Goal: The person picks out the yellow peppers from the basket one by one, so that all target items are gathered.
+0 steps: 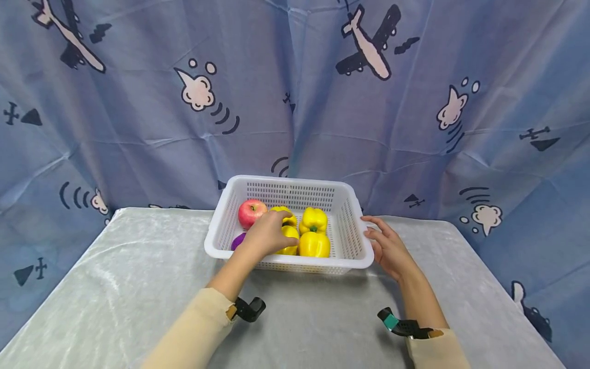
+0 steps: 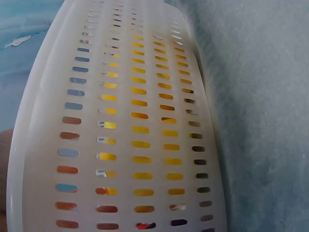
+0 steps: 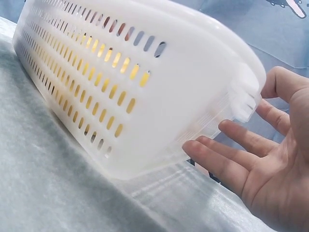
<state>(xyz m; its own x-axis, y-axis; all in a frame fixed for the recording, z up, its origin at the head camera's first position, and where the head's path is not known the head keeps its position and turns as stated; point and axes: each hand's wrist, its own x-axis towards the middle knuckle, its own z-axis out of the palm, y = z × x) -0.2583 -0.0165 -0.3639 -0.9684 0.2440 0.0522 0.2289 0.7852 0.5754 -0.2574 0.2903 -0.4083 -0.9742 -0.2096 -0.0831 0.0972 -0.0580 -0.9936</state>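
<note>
From here, my left hand (image 1: 267, 234) is over a yellow pepper (image 1: 291, 231) in the white basket (image 1: 318, 262), thumb and forefinger apart; I can't tell whether they grip. My right hand's (image 1: 391, 251) spread fingers touch the basket's end. The pepper looks light, firm, slick: I'd hold its sides.

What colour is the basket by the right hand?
The basket is white; the head view shows it best.

White basket (image 1: 322, 262) seen as smooth, faintly translucent plastic with soft sheen; high gloss recorded on smooth yellow bell peppers (image 1: 315, 245); satiny gloss noted on red apple (image 1: 251, 212); tablecloth (image 1: 299, 312) identified as velvety, short-piled; curtain (image 1: 322, 128) observed as thin, creased fabric; sleeves (image 1: 193, 323) seen as matt cloth
</note>
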